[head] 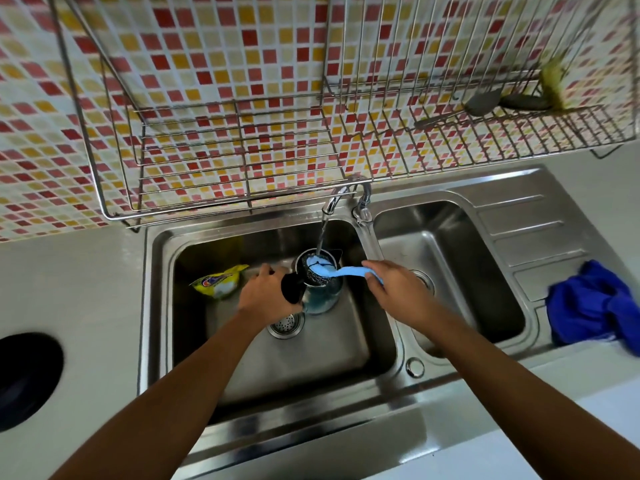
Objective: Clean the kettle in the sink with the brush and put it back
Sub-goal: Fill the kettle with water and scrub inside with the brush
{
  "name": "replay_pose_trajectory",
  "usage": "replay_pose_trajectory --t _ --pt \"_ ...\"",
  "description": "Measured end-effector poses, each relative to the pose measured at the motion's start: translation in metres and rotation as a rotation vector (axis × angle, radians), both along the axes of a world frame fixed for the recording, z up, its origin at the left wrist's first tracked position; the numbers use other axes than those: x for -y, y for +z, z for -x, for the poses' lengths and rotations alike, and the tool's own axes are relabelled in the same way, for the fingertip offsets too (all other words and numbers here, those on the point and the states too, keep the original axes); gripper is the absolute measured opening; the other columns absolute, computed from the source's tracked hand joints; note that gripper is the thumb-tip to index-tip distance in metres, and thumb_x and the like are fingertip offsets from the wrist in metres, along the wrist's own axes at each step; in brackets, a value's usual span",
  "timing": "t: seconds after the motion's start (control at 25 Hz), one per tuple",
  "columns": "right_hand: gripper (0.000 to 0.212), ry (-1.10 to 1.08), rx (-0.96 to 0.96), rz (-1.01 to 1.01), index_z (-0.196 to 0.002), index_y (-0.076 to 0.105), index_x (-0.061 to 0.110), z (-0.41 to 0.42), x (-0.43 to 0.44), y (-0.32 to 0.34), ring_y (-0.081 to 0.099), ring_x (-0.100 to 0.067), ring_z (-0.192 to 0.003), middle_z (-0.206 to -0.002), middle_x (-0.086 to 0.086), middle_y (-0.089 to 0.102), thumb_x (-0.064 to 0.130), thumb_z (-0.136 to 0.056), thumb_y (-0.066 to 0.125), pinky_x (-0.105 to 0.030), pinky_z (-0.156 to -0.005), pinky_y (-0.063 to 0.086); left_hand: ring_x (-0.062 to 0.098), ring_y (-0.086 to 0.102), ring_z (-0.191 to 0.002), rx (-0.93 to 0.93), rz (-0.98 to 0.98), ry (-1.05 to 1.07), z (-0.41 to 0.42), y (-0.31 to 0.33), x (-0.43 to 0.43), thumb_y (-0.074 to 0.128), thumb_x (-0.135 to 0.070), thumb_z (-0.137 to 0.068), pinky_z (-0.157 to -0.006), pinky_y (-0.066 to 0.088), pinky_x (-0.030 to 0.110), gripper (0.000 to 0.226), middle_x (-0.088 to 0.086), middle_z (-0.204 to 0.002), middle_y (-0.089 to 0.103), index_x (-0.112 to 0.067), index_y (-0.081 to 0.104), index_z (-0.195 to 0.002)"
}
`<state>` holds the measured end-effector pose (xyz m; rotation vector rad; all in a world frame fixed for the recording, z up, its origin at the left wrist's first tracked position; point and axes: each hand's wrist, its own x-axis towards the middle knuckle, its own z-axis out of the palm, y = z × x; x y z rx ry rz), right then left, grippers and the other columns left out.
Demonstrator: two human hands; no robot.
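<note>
A glass kettle with a black handle stands upright in the left basin of the steel sink. My left hand grips its black handle. My right hand holds the light blue brush by its handle, and the brush head lies over the kettle's open mouth. Water runs from the tap down into the kettle.
A yellow packet lies in the left basin beside the kettle, and a drain strainer sits below it. A blue cloth rests on the draining board at right. A wire dish rack hangs above the sink. A black round opening is at left.
</note>
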<state>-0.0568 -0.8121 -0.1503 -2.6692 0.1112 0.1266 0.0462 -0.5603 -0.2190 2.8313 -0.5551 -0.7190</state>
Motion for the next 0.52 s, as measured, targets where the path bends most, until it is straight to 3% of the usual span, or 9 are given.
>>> replay_pose_trajectory --t 0.2,0.36,0.52 --pt "0.031 0.099 -0.188 0.142 -0.122 0.058 0.011 -0.05 -0.025 -0.02 0.063 -0.029 -0.096 -0.11 -0.011 0.062 0.023 -0.098 0.043 -0.039 -0.08 0.051 0.039 0.049 -0.122 0.087 -0.1 -0.11 -0.001 0.009 0.004 0.06 -0.075 -0.068 -0.103 0.044 0.05 0.088 0.011 -0.132 0.05 -0.032 0.043 -0.143" --pt "0.029 0.298 -0.367 0.268 -0.12 0.061 0.01 -0.079 -0.042 -0.051 0.062 -0.035 -0.103 -0.117 -0.016 0.061 0.013 -0.093 0.052 -0.04 -0.086 0.049 0.041 0.048 -0.126 0.027 -0.084 -0.111 0.0 0.006 0.01 0.064 -0.068 -0.073 -0.099 0.048 0.049 0.084 0.011 -0.137 0.047 -0.033 0.04 -0.145" --pt "0.027 0.388 -0.351 0.321 -0.122 0.057 0.013 -0.101 -0.052 -0.065 0.06 -0.038 -0.107 -0.123 -0.016 0.056 0.016 -0.095 0.053 -0.043 -0.088 0.051 0.038 0.058 -0.115 0.048 -0.088 -0.131 -0.003 0.006 0.01 0.06 -0.069 -0.071 -0.097 0.051 0.046 0.078 0.011 -0.129 0.054 -0.032 0.047 -0.139"
